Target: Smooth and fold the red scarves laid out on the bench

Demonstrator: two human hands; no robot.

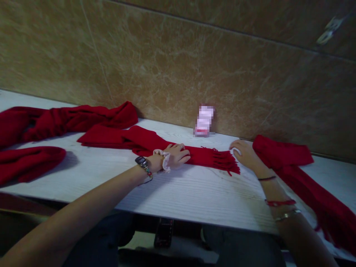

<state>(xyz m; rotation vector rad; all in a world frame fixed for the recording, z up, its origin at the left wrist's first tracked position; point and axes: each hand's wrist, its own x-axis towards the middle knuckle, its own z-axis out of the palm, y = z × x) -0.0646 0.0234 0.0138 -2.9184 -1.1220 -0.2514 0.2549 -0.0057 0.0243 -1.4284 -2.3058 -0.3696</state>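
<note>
A red fringed scarf (203, 156) lies folded lengthwise across the white tabletop in front of me. My left hand (176, 155) rests flat on its middle, fingers spread and pressing on the cloth. Just past the fringe at the scarf's right end is my right hand (244, 155), its fingers bent and a gap showing between thumb and forefinger. Nothing is visible in it. To the right of that hand, another red scarf (283, 152) lies folded over, its fringed end hanging toward the table's front edge.
More red scarves (91, 120) lie bunched along the left, one bundle (30, 161) nearer the front edge. A pixelated phone-like object (204, 120) leans by the marbled wall (167, 63) behind the table (194, 196). Below the front edge, a dark phone (164, 233) is visible between my legs.
</note>
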